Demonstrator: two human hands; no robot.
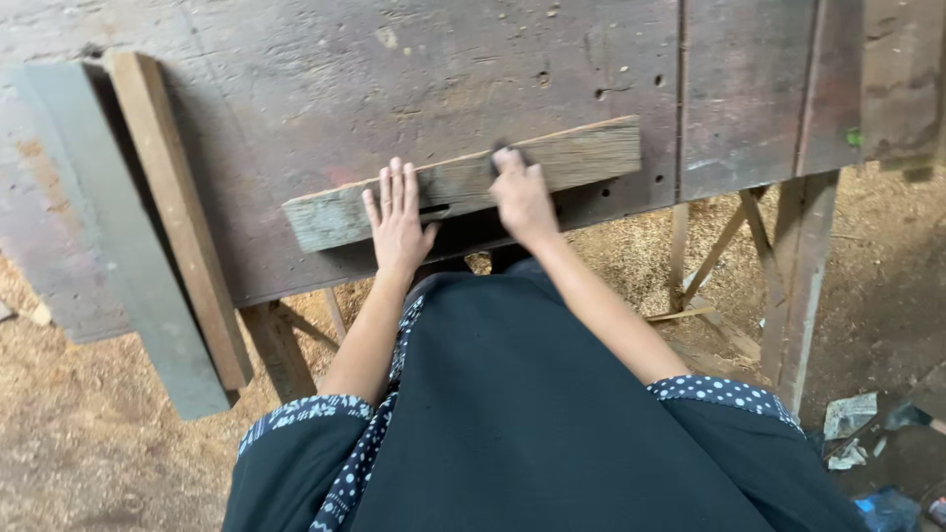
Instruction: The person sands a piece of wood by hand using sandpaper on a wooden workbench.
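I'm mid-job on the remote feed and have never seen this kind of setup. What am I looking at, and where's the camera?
No machine here: a person's two bare hands, filmed from a camera on their head looking down. A weathered wooden plank lies on a worn wooden workbench. The left hand lies flat on the plank, fingers spread. The right hand is curled over the plank; whether it grips something small is hidden. Two long boards lie at the bench's left end. Sawdust covers the floor.

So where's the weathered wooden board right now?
In the head view the weathered board lies slanted mid-workbench, under the left hand and right hand.
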